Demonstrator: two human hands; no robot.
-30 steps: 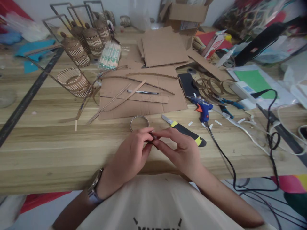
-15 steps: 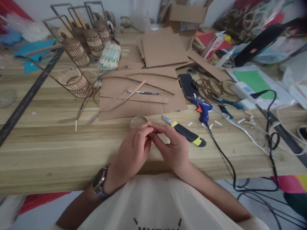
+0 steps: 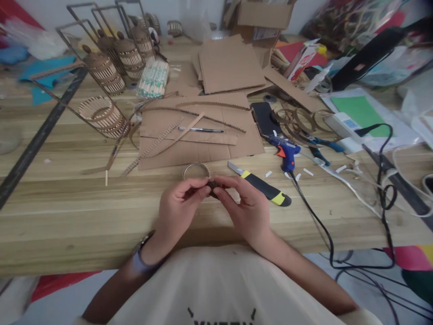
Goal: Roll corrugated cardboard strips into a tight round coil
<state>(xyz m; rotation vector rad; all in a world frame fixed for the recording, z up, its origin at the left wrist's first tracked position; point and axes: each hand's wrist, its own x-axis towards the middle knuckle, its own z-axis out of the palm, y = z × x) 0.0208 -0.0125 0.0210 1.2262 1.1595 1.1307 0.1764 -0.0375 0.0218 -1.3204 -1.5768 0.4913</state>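
Observation:
A small dark brown piece [image 3: 213, 188], perhaps a tight coil of corrugated strip, is pinched between both hands near the table's front edge. My left hand [image 3: 181, 205] holds its left side with thumb and forefinger. On its right side, my right hand [image 3: 249, 208] grips it the same way. Fingertips cover much of the piece. Just beyond my left fingers lies a thin ring [image 3: 184, 170] on the table. A black and yellow utility knife [image 3: 262, 186], blade out, rests beyond my right hand.
A blue glue gun [image 3: 287, 155] with a trailing black cable lies right, near pliers [image 3: 326, 144] and a phone [image 3: 265, 118]. Strips and a pen [image 3: 203, 130] lie on a cardboard sheet [image 3: 216, 152]. Small slatted lanterns [image 3: 101, 72] and an open slatted basket [image 3: 101, 118] stand left.
My left hand has rolled and shifted slightly left, its fingers drawing back from over the right ones. The dark brown piece, hidden before, now shows between the fingertips.

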